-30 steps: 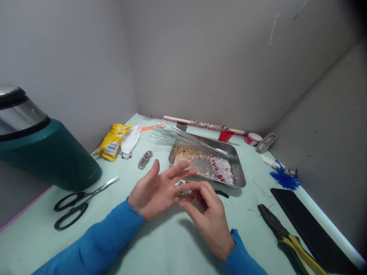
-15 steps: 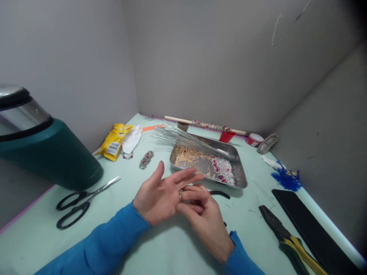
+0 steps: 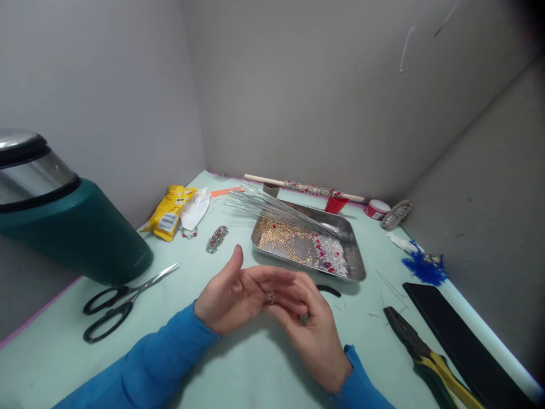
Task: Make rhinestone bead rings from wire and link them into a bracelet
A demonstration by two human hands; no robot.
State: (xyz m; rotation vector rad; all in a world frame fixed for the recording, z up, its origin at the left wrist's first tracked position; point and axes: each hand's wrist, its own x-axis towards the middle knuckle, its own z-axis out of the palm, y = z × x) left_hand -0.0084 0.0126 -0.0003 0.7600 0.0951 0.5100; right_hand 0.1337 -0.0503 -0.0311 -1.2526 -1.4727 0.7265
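My left hand (image 3: 238, 298) is palm up, its thumb raised and its fingers loosely curved. A small silvery beaded ring (image 3: 270, 297) sits around one of its fingers. The thumb and fingers of my right hand (image 3: 313, 324) close around that finger and the ring, partly hiding both. Just beyond the hands stands a metal tray (image 3: 357, 250) holding gold, clear and red beads. A bundle of thin silver wires (image 3: 281, 207) lies across its far side. A black curved tool handle (image 3: 329, 290) shows behind my right hand.
Scissors (image 3: 128, 298) and a green bottle (image 3: 93, 238) are at left. A beaded wire piece (image 3: 217, 239), yellow packet (image 3: 170, 213) and beaded wooden rod (image 3: 313, 187) lie farther back. Pliers (image 3: 419, 346), a black strip (image 3: 451, 335) and blue thread (image 3: 424, 266) are at right.
The fingers of my left hand have curled inward, and my right fingers have shifted around the ring. The hands are drawn closer together, covering more of the black handle.
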